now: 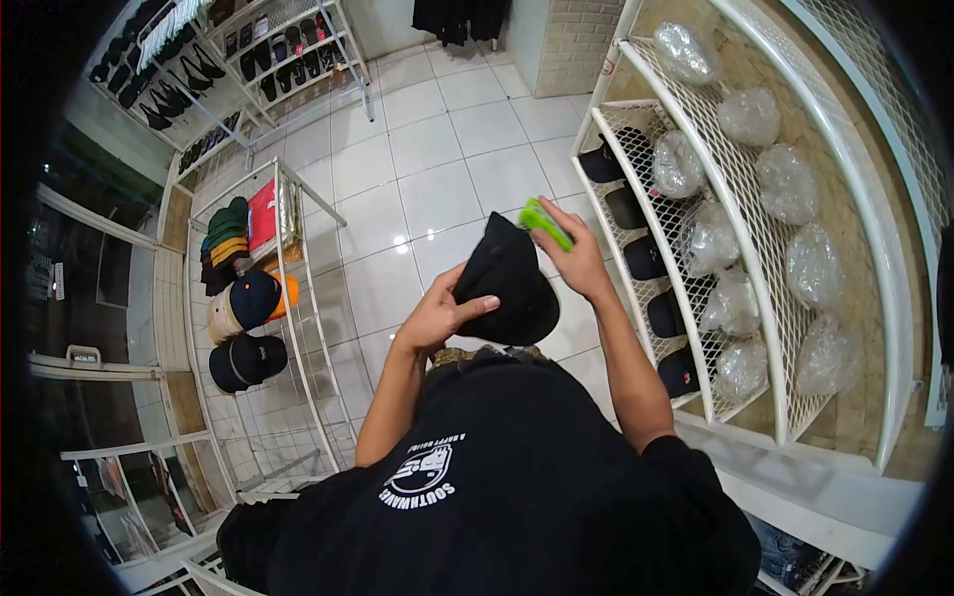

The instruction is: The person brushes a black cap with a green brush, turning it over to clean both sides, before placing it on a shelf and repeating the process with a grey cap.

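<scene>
Fisheye edges went black, so the outer ends of the shelving were cut off. Left hand [429, 316]: fingers mostly hidden behind the black cap [509, 293]; only the thumb showed clearly on the near face. Inside of the cap not visible. Lime-green tool [546, 226] was partly covered by the right hand [578, 260]; working face hard to make out, exact type unclear. Couldn't tell whether tool and cap touched; they were at least very close.

Grip, left: thumb in front, fingers behind, pinching the cap by its left side. Grip, right: closed around the green tool, thumb and fingers on it, just beside the cap's right edge. Cap was held up in front of the waist, crown out of shape, above the black T-shirt [556, 467] with its white print.

No counter under the work; white tile floor [417, 139] lay below, glossy, with light reflections. Right side: white mesh shelving [782, 417] with clear plastic bundles [788, 184] and a row of dark caps [644, 256] at its inner edge. Left side: rack with stacked black caps [248, 360] and a red packet [261, 217]. Far end: footwear [279, 50] on shelves, dark garments [459, 20] hanging.
</scene>
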Available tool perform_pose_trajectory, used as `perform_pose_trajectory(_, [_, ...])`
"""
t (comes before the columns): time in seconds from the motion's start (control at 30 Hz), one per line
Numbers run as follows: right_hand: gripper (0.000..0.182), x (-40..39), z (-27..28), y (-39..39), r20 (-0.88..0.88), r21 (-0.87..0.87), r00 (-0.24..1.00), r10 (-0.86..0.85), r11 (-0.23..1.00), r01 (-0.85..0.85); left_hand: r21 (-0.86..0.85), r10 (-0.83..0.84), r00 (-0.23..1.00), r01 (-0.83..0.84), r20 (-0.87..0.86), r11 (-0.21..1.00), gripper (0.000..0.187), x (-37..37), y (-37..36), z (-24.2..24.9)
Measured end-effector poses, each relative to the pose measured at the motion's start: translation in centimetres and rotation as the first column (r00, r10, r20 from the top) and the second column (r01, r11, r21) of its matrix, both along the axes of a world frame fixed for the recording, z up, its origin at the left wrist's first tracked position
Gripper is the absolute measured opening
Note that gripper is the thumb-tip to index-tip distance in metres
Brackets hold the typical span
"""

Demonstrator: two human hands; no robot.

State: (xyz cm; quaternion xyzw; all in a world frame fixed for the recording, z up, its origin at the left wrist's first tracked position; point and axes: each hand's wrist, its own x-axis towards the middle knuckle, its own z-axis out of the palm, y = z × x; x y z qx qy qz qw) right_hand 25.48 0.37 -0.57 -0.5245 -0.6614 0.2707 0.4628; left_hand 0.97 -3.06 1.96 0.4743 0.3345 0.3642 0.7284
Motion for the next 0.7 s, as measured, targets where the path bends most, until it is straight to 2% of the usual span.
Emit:
perform_pose_trajectory(0.07, [0.049,0.9,0.4,-0.6,-0.467,-0.146,0.884,-0.003,0.987,-0.073,0.037,0.073,0.997,-0.073,0.002,0.997,0.066,-0.6,0.4,-0.6])
perform_pose_trajectory(0.13, [0.049,1.6,0.2,-1.5,-0.598,-0.283,0.801,-0.014,0.939,-0.195,0.076,0.112,0.992,-0.116,0.057,0.99,0.055,-0.8,0.4,-0.5])
perform_pose_trajectory(0.17, [0.049,1.6,-0.2,-1.6,-0.601,-0.281,0.799,-0.012,0.939,-0.197,0.078,0.113,0.992,-0.117,0.054,0.99,0.055,-1.0,0.4,-0.6])
perform_pose_trajectory(0.23, [0.049,1.6,-0.8,-1.7,-0.726,-0.335,0.683,-0.08,0.909,-0.25,0.156,0.045,0.999,-0.043,-0.013,0.987,0.053,-1.0,0.7,-0.8])
perform_pose_trajectory(0.27, [0.049,2.0,-0.9,-1.8,-0.726,-0.334,0.683,-0.081,0.909,-0.247,0.157,0.043,0.999,-0.041,-0.012,0.987,0.053,-1.0,0.8,-0.7])
perform_pose_trajectory(0.33, [0.05,2.1,0.7,-2.3,-0.565,-0.233,0.825,-0.022,0.963,-0.133,0.18,0.059,0.998,-0.058,0.002,0.982,0.051,-1.2,1.0,0.0])
perform_pose_trajectory(0.37, [0.05,2.3,0.9,-2.4,-0.538,-0.224,0.843,-0.008,0.965,-0.134,0.178,0.059,0.998,-0.058,0.001,0.982,0.051,-1.0,1.1,0.2])
perform_pose_trajectory(0.4, [0.05,2.1,0.8,-2.4,-0.54,-0.227,0.842,-0.009,0.964,-0.136,0.117,0.098,0.994,-0.092,-0.048,0.989,0.051,-0.6,1.2,0.4])
perform_pose_trajectory(0.43, [0.051,1.8,0.7,-2.4,-0.412,-0.188,0.911,0.003,0.978,-0.088,0.059,0.132,0.986,-0.127,-0.099,0.99,0.051,-0.3,1.1,0.4])
perform_pose_trajectory(0.47, [0.052,1.5,0.7,-2.4,-0.271,-0.14,0.962,0.006,0.989,-0.046,0.058,0.131,0.987,-0.125,-0.098,0.99,0.051,0.0,1.0,0.4])
perform_pose_trajectory(0.5, [0.056,0.6,1.5,-3.1,0.25,0.141,0.939,-0.237,0.968,0.207,0.086,0.101,0.992,-0.094,-0.081,0.992,0.052,0.4,1.0,0.3])
perform_pose_trajectory(0.53, [0.057,-0.6,3.0,-3.4,0.212,0.261,0.922,-0.323,0.928,0.265,0.115,0.07,0.996,-0.063,-0.063,0.991,0.052,0.8,1.0,0.2])
perform_pose_trajectory(0.6, [0.057,-2.0,5.0,-4.4,0.063,0.165,0.991,-0.122,0.98,0.11,0.151,0.058,0.998,-0.051,-0.039,0.987,0.05,1.2,1.1,-0.5])
perform_pose_trajectory(0.67, [0.059,-3.6,6.0,-4.4,0.166,0.296,0.983,0.072,0.948,-0.119,0.182,-0.095,0.983,0.124,-0.157,0.975,0.05,1.2,0.9,-0.8])
perform_pose_trajectory(0.7, [0.062,-3.7,5.5,-3.9,0.227,0.352,0.974,0.001,0.932,-0.083,0.213,-0.086,0.982,0.121,-0.167,0.97,0.047,1.4,0.6,-1.2])
